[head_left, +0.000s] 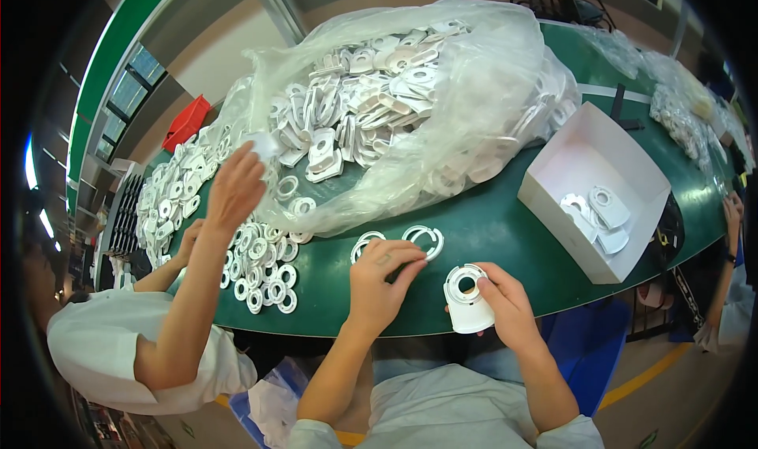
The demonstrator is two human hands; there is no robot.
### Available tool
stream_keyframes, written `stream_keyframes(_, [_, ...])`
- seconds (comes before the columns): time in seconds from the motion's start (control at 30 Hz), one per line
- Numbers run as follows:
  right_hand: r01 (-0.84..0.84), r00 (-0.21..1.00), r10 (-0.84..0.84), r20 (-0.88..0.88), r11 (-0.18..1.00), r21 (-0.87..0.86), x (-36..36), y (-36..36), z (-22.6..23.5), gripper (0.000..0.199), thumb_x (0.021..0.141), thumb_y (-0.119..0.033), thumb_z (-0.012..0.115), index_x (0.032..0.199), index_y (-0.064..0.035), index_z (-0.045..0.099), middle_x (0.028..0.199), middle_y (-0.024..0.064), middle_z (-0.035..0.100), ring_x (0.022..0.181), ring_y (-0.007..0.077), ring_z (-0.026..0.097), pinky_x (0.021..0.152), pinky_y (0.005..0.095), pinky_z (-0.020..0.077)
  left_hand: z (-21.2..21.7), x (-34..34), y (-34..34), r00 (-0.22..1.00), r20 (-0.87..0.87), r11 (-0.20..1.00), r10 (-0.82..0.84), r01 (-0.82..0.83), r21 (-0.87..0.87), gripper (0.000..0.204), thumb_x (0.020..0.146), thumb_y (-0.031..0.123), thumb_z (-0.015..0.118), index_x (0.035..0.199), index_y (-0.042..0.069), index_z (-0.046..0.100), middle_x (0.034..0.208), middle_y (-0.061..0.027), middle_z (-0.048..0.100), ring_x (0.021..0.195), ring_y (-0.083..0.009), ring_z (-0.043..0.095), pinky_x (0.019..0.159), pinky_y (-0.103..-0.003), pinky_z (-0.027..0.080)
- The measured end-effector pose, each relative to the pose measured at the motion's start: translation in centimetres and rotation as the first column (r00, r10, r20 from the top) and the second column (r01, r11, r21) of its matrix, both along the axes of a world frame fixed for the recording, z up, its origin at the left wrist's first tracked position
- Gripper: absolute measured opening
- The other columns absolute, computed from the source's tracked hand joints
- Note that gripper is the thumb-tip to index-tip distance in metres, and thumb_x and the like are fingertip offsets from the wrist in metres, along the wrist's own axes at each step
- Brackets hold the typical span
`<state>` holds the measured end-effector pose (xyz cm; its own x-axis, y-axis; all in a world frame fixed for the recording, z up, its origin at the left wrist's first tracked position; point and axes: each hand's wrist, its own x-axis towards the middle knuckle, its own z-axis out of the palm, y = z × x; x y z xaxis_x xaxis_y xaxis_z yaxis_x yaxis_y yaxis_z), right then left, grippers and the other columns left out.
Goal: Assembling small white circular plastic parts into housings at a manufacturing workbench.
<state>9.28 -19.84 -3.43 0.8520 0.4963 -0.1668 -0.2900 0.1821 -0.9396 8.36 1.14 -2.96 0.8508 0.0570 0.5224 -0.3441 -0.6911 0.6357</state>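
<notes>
My left hand (380,279) is above the table's front part, thumb and forefinger pinched at the lower edge of a white plastic ring (437,245). That ring seems to overlap another ring beneath it. One more white ring (362,242) lies partly hidden behind my left knuckles. In my right hand (509,303) I hold a white plastic housing (471,316), with a round collar and hole at its top and a flat, wider lower body. My right thumb presses on its side; the other fingers are mostly hidden behind it.
A clear plastic bag (497,70) spills white housings (379,93) over the green table (332,291). Loose white rings (268,259) are heaped at left, beside a co-worker's raised hand (237,184). A white box (568,244) with several housings stands right; a red bin (186,123) sits far left.
</notes>
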Motion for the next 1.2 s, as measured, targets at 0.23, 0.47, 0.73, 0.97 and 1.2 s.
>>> stream_keyframes(0.23, [-0.061,0.996,0.063,-0.060,0.997,0.036,0.4,-0.1,-0.2,0.034,0.100,-0.021,0.039,0.123,0.0013,0.050,0.091,0.0074,0.064,0.067,0.0131,0.064,0.049,0.0255,0.0519,0.8,-0.6,-1.3,0.953,-0.286,0.740,-0.099,-0.122,-0.662,0.008,0.084,0.000,0.067,0.091,-0.001,0.069,0.077,-0.0050,0.069,0.061,-0.0070,0.057,0.052,-0.020,0.042])
stream_keyframes(0.47, [-0.052,0.991,0.064,-0.117,0.993,0.109,0.5,-0.3,-0.5,0.035,0.100,-0.022,0.039,0.125,0.0007,0.050,0.093,0.0078,0.063,0.068,0.0126,0.064,0.050,0.0271,0.0529,1.5,-1.0,-0.5,0.857,-0.388,0.590,-0.339,-0.128,-0.797,0.026,0.081,-0.003,0.068,0.106,-0.004,0.067,0.086,-0.0082,0.070,0.082,-0.0139,0.066,0.073,-0.023,0.049])
stream_keyframes(0.73, [-0.069,0.990,0.083,-0.112,0.990,0.126,0.6,-0.5,-0.6,0.036,0.100,-0.023,0.041,0.126,0.0008,0.048,0.094,0.0080,0.063,0.069,0.0124,0.064,0.050,0.0273,0.0534,1.5,-1.9,-1.8,0.981,-0.131,0.974,-0.141,0.114,-0.197,0.023,0.070,-0.002,0.076,0.092,0.004,0.072,0.085,-0.0052,0.070,0.082,-0.0167,0.063,0.072,-0.028,0.050])
stream_keyframes(0.97, [-0.061,0.990,0.079,-0.119,0.987,0.149,0.5,-0.6,-0.8,0.043,0.102,-0.032,0.038,0.127,0.0006,0.047,0.094,0.0067,0.063,0.069,0.0109,0.063,0.049,0.0259,0.0527,0.4,-2.2,-2.8,0.963,0.084,0.963,-0.256,0.246,0.108,0.033,0.058,-0.002,0.075,0.088,0.010,0.073,0.090,-0.0003,0.068,0.085,-0.0241,0.059,0.068,-0.031,0.052])
stream_keyframes(1.2, [-0.066,0.996,0.073,-0.048,0.989,0.135,0.5,-0.7,-1.7,0.044,0.102,-0.034,0.036,0.127,0.0005,0.048,0.093,0.0057,0.062,0.068,0.0098,0.061,0.051,0.0240,0.0510,0.8,-1.9,-2.5,0.922,0.104,0.889,-0.373,0.323,0.326,0.043,0.057,-0.002,0.070,0.097,0.012,0.071,0.097,-0.0013,0.065,0.089,-0.0254,0.059,0.072,-0.032,0.053])
